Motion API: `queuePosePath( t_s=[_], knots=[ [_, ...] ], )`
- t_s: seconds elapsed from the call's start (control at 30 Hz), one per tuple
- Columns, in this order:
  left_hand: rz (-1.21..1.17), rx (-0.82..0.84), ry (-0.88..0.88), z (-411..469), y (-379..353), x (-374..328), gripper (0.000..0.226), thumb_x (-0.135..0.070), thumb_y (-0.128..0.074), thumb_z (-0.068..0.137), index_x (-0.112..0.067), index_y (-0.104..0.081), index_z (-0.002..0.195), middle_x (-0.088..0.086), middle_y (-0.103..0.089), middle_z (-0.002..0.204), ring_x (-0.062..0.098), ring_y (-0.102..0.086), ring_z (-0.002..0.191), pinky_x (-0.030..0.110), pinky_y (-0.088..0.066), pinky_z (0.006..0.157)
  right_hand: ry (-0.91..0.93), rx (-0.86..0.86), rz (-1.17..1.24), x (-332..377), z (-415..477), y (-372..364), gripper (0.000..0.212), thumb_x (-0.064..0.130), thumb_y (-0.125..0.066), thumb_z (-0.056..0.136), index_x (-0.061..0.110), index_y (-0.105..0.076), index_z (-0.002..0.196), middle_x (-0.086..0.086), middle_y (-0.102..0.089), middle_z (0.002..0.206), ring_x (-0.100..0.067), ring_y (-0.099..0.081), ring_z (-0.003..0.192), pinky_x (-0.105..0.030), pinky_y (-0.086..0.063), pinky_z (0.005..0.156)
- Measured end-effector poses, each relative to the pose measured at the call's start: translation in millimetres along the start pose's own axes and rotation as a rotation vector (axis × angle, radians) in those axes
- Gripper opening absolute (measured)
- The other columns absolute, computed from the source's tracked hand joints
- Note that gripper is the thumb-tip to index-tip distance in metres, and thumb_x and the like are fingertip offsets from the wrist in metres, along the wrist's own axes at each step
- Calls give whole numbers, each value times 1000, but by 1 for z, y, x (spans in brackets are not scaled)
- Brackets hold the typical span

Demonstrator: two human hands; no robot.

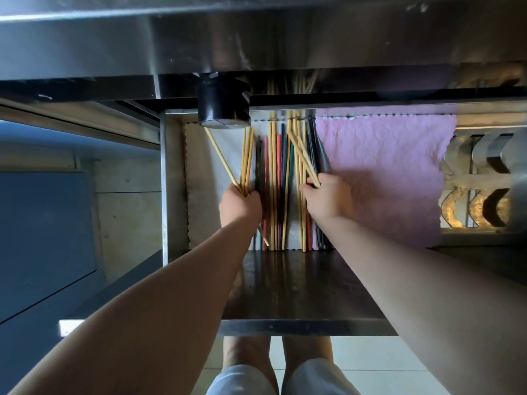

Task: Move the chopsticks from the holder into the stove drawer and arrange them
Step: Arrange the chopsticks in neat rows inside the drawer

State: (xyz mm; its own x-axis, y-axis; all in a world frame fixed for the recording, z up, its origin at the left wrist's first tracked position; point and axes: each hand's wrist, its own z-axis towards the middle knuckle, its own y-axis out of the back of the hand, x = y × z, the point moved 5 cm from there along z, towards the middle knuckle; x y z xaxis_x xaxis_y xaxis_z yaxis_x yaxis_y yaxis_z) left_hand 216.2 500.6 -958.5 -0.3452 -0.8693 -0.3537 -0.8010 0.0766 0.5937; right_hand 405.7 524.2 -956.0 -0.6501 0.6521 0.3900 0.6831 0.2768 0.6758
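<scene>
Both hands in the drawer (171, 178). Left hand (239, 205) clenched round about five bamboo chopsticks (246, 158), fanning away. Right hand (328, 199) pinching about three more, slanting up-left. A dozen or so loose sticks (278, 178) lying lengthwise, front to back, beside pink cloth (382, 178).

A kitchen, my steel stove (256, 47) above, drawer (299, 283) of chopsticks (275, 178), pink cloth (385, 178), tiled floor (370, 363)

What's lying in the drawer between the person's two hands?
In the head view, loose chopsticks, wooden, red and dark, lie side by side between the left hand and right hand.
</scene>
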Motion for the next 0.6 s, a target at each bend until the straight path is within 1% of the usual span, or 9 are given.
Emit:
queuePosePath(
  t_s=[0.07, 0.1, 0.17, 0.23, 0.3, 0.37, 0.43, 0.5, 0.6],
  knots=[
    [-25, 9, 10, 2, 0, 2, 5, -17, -58, 86, -18, -57, 81, -2, -59, 69, 16, -57, 60, 23, -44, 54, -1, 0, -67, 3, 0, -4, 23, 30, -66, 87, 14, -71, 103, -8, -71, 98, -29, -66, 85, -34, -55, 74],
    [-33, 17, 9, 1, 0, 1, 7, -18, -59, 86, -17, -58, 79, -2, -58, 66, 16, -56, 58, 23, -43, 53, -4, -7, -90, 4, 1, -6, 23, 30, -65, 87, 14, -71, 103, -9, -71, 99, -31, -67, 89, -35, -55, 76],
    [-63, 38, 5, 0, -3, -1, 8, -21, -62, 86, -17, -62, 79, -3, -58, 62, 16, -55, 55, 22, -42, 51, -14, -14, -107, 6, 3, -8, 23, 28, -64, 88, 12, -70, 103, -10, -71, 100, -32, -66, 91, -30, -50, 73],
    [-106, 52, 7, -3, -8, -3, 8, -23, -64, 87, -17, -66, 83, -4, -59, 62, 14, -56, 56, 21, -39, 49, -45, -10, -72, 7, 3, -6, 21, 25, -63, 87, 9, -71, 99, -11, -71, 97, -31, -65, 88, -26, -43, 68],
    [-158, 63, 33, -6, -13, -5, 10, -24, -64, 88, -16, -67, 86, -5, -59, 64, 11, -55, 55, 21, -37, 47, -70, -9, -41, 6, 3, 0, 19, 21, -62, 86, 7, -71, 95, -10, -67, 87, -28, -60, 78, -25, -38, 66],
    [-197, 56, 72, -8, -18, -5, 13, -25, -64, 89, -13, -69, 89, -2, -61, 66, 13, -55, 55, 21, -39, 49, -91, -11, -27, 4, 2, 7, 17, 20, -61, 86, 7, -70, 93, -4, -58, 78, -24, -52, 71, -25, -37, 64],
    [-204, 43, 98, -9, -21, -5, 14, -25, -63, 89, -11, -68, 90, -1, -60, 66, 14, -54, 54, 22, -40, 48, -108, 5, -6, 1, 1, 10, 15, 21, -60, 86, 8, -69, 88, -1, -54, 71, -22, -50, 67, -24, -37, 61],
    [-195, 33, 108, -11, -23, -6, 13, -24, -63, 90, -11, -66, 89, -1, -60, 67, 12, -54, 53, 21, -37, 45, -119, 40, 41, -1, -1, 10, 18, 23, -59, 86, 8, -66, 80, 2, -52, 63, -21, -51, 61, -23, -35, 52],
    [-207, -7, 96, -14, -24, -7, 7, -21, -63, 88, -13, -64, 88, -2, -62, 71, 13, -57, 58, 21, -39, 46, -124, 77, 135, -3, -4, 7, 21, 27, -53, 87, 11, -61, 75, 2, -55, 65, -20, -53, 61, -22, -36, 50]
  ],
)
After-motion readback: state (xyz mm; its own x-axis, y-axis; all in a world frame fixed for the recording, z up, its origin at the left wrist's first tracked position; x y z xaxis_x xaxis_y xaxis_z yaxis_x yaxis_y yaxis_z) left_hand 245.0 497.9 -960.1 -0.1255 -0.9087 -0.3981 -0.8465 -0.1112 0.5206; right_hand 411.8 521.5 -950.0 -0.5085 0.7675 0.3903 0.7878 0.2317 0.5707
